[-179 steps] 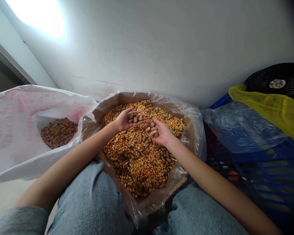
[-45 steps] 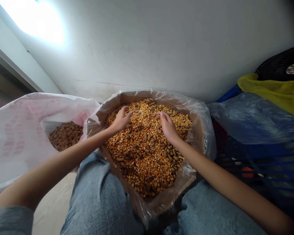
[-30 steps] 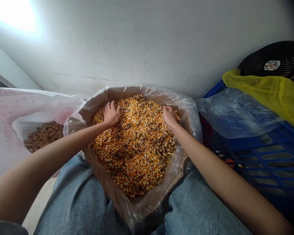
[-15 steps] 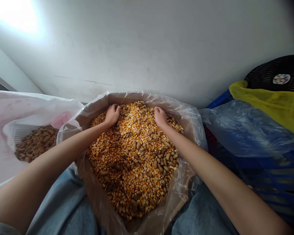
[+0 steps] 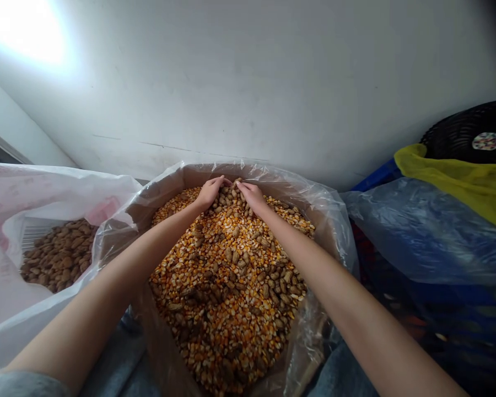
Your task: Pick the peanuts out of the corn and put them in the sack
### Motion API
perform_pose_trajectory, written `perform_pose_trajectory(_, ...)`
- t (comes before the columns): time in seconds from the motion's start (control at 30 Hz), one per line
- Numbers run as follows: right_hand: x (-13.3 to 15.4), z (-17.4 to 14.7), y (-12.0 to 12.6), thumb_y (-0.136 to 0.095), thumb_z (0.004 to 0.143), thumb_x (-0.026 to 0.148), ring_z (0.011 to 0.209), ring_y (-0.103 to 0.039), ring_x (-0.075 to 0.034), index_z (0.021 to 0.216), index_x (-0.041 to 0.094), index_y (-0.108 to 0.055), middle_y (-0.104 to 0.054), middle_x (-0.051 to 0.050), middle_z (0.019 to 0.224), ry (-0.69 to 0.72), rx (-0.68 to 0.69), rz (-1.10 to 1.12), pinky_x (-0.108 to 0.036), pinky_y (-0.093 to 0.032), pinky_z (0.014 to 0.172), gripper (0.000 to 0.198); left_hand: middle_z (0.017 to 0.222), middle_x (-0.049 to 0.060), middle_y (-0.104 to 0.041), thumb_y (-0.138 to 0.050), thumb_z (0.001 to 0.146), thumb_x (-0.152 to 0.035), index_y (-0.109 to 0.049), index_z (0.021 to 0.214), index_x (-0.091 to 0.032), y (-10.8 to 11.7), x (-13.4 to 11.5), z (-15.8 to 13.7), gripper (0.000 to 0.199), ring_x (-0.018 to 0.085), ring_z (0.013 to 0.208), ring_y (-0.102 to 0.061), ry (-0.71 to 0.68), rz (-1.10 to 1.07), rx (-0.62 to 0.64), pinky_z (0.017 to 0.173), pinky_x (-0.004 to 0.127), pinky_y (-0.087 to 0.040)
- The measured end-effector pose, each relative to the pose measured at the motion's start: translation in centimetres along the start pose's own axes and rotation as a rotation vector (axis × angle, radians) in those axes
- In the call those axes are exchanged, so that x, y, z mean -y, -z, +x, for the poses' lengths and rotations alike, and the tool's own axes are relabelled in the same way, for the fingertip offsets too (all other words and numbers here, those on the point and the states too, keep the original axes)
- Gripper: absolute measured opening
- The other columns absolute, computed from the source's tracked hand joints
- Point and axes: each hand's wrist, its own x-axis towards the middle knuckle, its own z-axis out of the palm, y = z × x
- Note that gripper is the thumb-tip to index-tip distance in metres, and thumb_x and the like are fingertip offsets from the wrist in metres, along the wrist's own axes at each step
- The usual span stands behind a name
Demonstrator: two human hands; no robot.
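My left hand (image 5: 210, 192) and my right hand (image 5: 252, 198) meet at the far side of a wide sack (image 5: 333, 226) lined with clear plastic. Between their curved fingers and palms they cup a small heap of unshelled peanuts (image 5: 230, 198). The fingertips nearly touch behind the heap, and some fingers are hidden by the nuts. Yellow and orange corn kernels (image 5: 231, 306) fill the sack under the hands. More unshelled peanuts lie mixed in, with a denser patch at the right side of the corn.
On the left stands a white and pink bag (image 5: 0, 231) holding brown almond-like nuts (image 5: 62, 253). To the right are a blue crate (image 5: 467, 314), a clear plastic bag (image 5: 421, 231), a yellow mesh bag (image 5: 458, 176) and a black fan (image 5: 475, 129). A pale wall (image 5: 231, 82) rises behind the sack.
Both hands have moved inward from the two far sides of the sack and come together. Peanuts are now gathered between them. The view has shifted slightly.
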Motion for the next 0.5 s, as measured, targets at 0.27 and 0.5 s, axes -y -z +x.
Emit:
perform_pose_trajectory(0.27,1.1,0.8,-0.1,-0.036,0.082,0.038,0.102,-0.046,-0.021,0.101,0.017,-0.059,-0.057,-0.008,0.106,0.151,0.039,-0.244,-0.033,-0.032,0.089,0.037,0.107,0.004,-0.058,-0.03,0.08,-0.043,-0.06,0.098,-0.015,1.2,0.4,-0.4,0.045,0.017,0.102,-0.048,0.024,0.036,0.032,0.092,0.027,-0.032)
perform_pose_trajectory(0.5,0.5,-0.2,-0.2,-0.042,0.078,0.043,0.093,-0.053,-0.018,0.092,0.02,-0.063,-0.061,-0.002,0.099,0.022,0.101,0.005,-0.028,-0.037,0.082,0.034,0.106,0.004,-0.059,-0.03,0.079,-0.044,-0.061,0.099,-0.013,0.9,0.5,-1.0,0.048,0.019,0.1,-0.049,0.031,-0.037,0.078,0.091,0.028,-0.032)
